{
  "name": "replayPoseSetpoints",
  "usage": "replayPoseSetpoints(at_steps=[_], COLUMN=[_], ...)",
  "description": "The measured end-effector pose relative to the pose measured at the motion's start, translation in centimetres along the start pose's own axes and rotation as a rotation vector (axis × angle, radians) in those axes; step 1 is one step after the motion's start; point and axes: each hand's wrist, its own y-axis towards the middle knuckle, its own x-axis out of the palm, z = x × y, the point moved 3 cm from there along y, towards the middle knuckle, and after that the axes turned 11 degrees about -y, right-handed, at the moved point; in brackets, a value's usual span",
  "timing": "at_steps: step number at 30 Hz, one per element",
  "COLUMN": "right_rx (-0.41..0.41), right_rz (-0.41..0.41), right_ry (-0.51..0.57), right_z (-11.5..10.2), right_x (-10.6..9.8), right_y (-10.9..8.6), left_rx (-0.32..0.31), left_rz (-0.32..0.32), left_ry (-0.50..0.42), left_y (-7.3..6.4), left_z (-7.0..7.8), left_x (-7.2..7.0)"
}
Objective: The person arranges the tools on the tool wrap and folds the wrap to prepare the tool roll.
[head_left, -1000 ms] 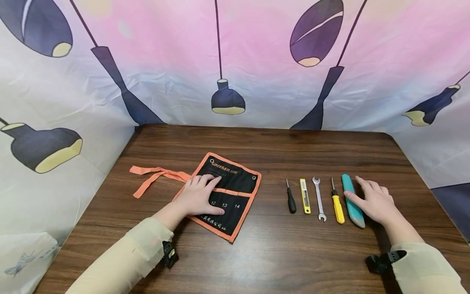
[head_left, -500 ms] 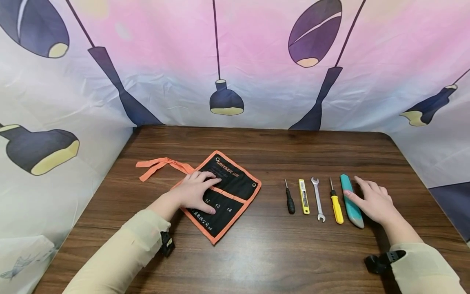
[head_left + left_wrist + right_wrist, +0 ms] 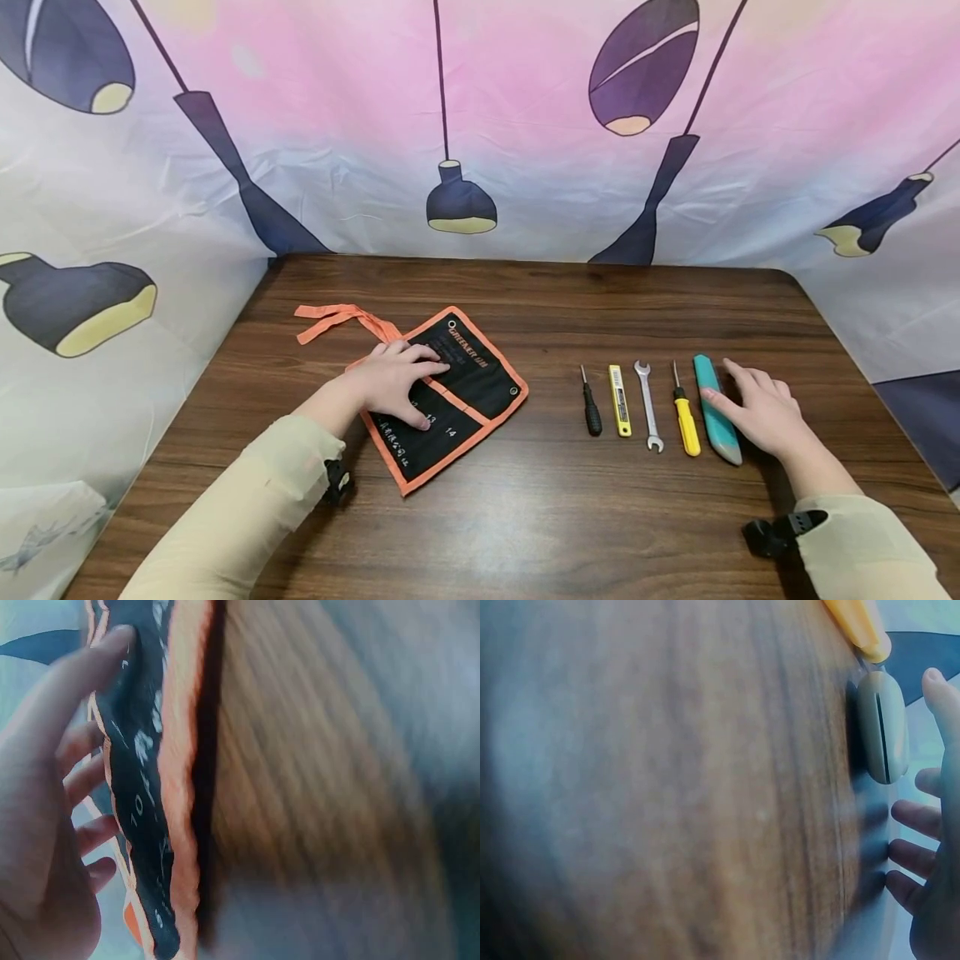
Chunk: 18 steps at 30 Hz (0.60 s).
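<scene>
Backdrop (image 3: 525,92): pink-and-blue cloth printed with hanging lamps, behind wood-grain table (image 3: 525,525)
Tool pouch (image 3: 467,385): black with orange trim, flat on table's left half
Left hand (image 3: 386,385): laid on pouch, fingers loosely spread
Row at right: black screwdriver (image 3: 592,414), flat yellow tool (image 3: 619,400), open-ended wrench (image 3: 648,407), yellow screwdriver (image 3: 686,422), teal tool (image 3: 721,429)
Right hand (image 3: 768,410): beside teal tool, fingers relaxed, contact unclear

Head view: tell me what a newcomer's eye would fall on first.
Probably the black pouch with orange trim, lying aslant on the table, with the left hand spread over it. Next, to its right, the silver wrench mid-row and the turquoise piece at the row's far right, beside the right hand. Behind the table is a pastel backdrop printed with dark lamps.
</scene>
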Motion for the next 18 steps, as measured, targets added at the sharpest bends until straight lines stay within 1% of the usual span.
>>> replayPoseSetpoints(at_steps=[3, 7, 10, 15, 18], right_rx=[0.003, 0.003, 0.006, 0.005, 0.004], right_rz=[0.004, 0.009, 0.007, -0.004, -0.005], right_ry=[0.003, -0.003, -0.006, -0.009, -0.014], right_z=[0.2, 0.2, 0.2, 0.2, 0.3], right_x=[0.0, -0.1, -0.1, 0.1, 0.1], right_y=[0.0, 0.1, 0.1, 0.1, 0.1], left_rx=[-0.025, -0.085, -0.132, -0.213, -0.224], left_rz=[0.061, 0.129, 0.176, 0.245, 0.266], left_ry=[-0.056, -0.118, -0.127, -0.113, -0.107], left_y=[-0.1, -0.6, -0.9, -1.1, -1.0], left_z=[0.1, 0.3, 0.6, 0.7, 0.8], left_x=[0.1, 0.3, 0.6, 1.5, 1.9])
